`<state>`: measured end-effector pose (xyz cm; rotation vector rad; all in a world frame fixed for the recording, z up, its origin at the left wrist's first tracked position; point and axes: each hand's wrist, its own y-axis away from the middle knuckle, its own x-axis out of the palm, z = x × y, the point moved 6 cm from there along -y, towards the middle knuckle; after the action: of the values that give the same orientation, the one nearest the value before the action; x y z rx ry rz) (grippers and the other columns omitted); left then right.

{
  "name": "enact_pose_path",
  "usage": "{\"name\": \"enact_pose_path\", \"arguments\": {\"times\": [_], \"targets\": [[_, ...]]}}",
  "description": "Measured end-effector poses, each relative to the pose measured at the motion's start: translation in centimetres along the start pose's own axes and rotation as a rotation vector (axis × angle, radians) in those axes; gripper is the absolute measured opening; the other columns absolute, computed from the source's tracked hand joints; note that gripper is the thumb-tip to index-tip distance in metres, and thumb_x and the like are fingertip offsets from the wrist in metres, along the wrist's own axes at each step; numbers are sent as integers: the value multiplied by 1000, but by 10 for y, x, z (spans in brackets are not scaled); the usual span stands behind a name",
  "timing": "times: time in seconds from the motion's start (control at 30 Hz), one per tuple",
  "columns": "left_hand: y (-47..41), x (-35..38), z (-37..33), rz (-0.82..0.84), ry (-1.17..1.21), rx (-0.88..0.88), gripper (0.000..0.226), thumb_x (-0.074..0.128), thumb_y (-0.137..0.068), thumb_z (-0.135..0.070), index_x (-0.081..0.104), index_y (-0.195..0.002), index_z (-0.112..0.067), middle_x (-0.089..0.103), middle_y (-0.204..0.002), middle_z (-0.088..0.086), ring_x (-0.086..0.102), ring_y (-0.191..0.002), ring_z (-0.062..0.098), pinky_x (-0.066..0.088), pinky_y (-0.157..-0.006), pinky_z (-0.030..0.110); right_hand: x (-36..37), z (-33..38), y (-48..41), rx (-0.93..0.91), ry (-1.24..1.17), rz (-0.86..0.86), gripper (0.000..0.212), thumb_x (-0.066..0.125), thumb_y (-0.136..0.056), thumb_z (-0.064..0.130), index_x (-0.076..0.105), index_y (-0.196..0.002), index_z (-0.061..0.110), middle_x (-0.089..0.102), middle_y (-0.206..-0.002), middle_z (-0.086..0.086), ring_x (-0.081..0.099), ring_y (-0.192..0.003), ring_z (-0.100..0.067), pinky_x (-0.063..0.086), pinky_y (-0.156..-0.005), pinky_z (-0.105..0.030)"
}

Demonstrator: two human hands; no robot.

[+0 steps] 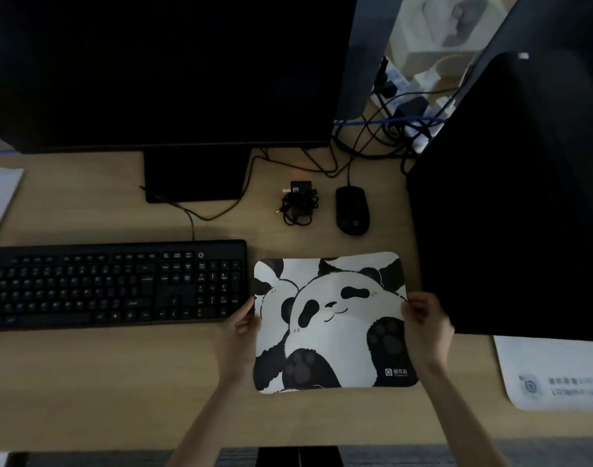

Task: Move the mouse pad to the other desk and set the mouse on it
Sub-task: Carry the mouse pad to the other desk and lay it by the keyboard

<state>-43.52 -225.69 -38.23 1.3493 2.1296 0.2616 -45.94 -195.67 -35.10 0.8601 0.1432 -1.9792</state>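
Observation:
A black-and-white panda mouse pad [332,321] sits over the wooden desk [103,382], just right of the keyboard. My left hand [242,326] pinches its left edge and my right hand [424,326] pinches its right edge. Whether the pad rests flat or is slightly lifted is unclear. A black wired mouse [352,210] lies on the bare desk behind the pad, apart from both hands, with its cable running back toward the monitor.
A black keyboard [116,284] lies left of the pad. A large dark monitor [167,69] stands behind it. A bundled black cable [299,203] sits beside the mouse. A black computer tower [517,197] stands close on the right, with a white sheet [554,375] by its base.

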Motion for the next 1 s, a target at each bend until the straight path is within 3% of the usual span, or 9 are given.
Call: {"name": "enact_pose_path", "arguments": {"times": [0.13,0.33,0.43,0.5,0.57,0.67,0.77,0.9,1.0], "targets": [[-3,2,1,-31,-93,112,34,59,-83,-7,63,-116,-12,74,-95,12,55,-64,-25,39,-63,-3,5,-6,-5,-7,27,-10,17,55,-84,2,60,-100,-4,63,-87,-11,54,-77,-22,36,-72,-26],[-10,6,-3,-42,-124,199,34,59,-82,-3,63,-116,-6,72,-93,14,55,-64,-24,39,-62,-3,11,-12,-13,28,17,-28,20,54,-85,3,59,-103,-4,68,-100,-21,54,-81,-20,37,-74,-25],[-10,10,-4,-7,-135,226,37,56,-85,-4,57,-122,-5,70,-95,15,62,-70,-8,48,-73,9,13,-14,-16,50,31,-14,24,52,-85,1,59,-107,-2,67,-104,-21,54,-84,-21,37,-76,-25],[-7,15,-4,16,-183,260,41,53,-87,-4,52,-127,-5,68,-105,17,65,-87,12,50,-84,28,15,-17,-17,53,43,-5,27,51,-83,-2,58,-109,-2,67,-107,-20,59,-90,-26,38,-78,-24],[-5,18,-7,16,-256,309,41,50,-88,-5,50,-129,-5,66,-111,21,63,-100,30,48,-89,35,17,-20,-16,53,53,5,31,50,-82,-5,58,-112,0,66,-110,-20,61,-97,-30,39,-78,-25],[-7,23,-11,51,-312,319,41,46,-89,-5,49,-130,-3,63,-118,21,58,-110,34,45,-97,43,20,-23,-15,44,83,28,40,47,-82,-8,56,-119,3,61,-119,-22,59,-105,-34,39,-82,-25],[-9,23,-14,70,-353,319,39,46,-89,-4,52,-127,-3,62,-121,18,57,-112,34,43,-96,35,24,-20,-14,1,110,73,54,45,-80,-9,47,-131,9,53,-129,-20,54,-117,-35,41,-90,-30],[-3,32,-25,129,-433,367,46,45,-89,-5,43,-134,-6,44,-141,13,38,-133,24,20,-100,11,37,-2,-9,-142,220,126,61,50,-82,-1,34,-140,12,40,-145,-15,34,-136,-31,33,-110,-44],[-6,54,-48,169,-542,510,50,42,-90,-8,34,-140,-8,29,-152,10,21,-143,22,13,-116,28,66,27,-1,-358,370,252,58,50,-87,12,29,-142,15,29,-153,-9,19,-144,-27,22,-116,-43]]}}
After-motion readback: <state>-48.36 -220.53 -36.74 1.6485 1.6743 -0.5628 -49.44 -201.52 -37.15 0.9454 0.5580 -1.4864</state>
